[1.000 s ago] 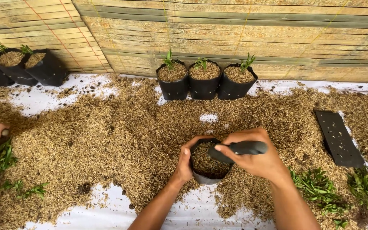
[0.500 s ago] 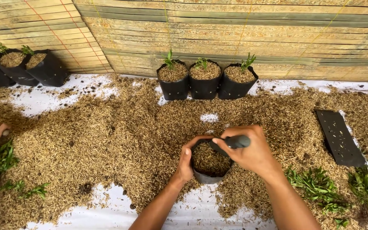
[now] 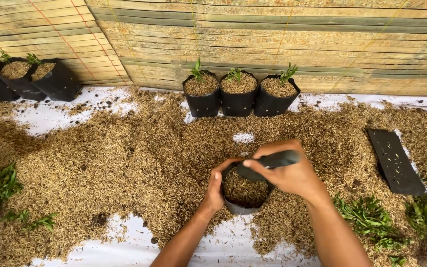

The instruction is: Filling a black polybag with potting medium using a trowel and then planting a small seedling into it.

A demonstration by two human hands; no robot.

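- We hold one black grow bag (image 3: 245, 205) in the near centre of the husk bed (image 3: 124, 163); it stands upright, filled close to the rim with brown rice-husk mix.
- Our left hand (image 3: 216, 190) is curled around the bag's left rim, thumb at the edge, fingers pressed to the outer wall.
- Our right hand (image 3: 287, 173) is closed around a dark rod-shaped tool (image 3: 268, 162), which lies tilted over the bag's far rim; whether its tip enters the mix we cannot tell.
- Three black bags (image 3: 240, 94) stand touching in a row at the far centre against the bamboo screen (image 3: 273, 44), each filled with husk mix and holding one small green seedling.
- Three more filled black bags (image 3: 23, 79) stand at the far left, with green shoots showing in them.
- One flat, empty black bag (image 3: 394, 160) lies on the husk to the right.
- Loose green cuttings (image 3: 371, 217) lie near right; further cuttings (image 3: 1, 190) lie near left.
- White sheeting (image 3: 228, 244) shows beneath the husk at the near edge.
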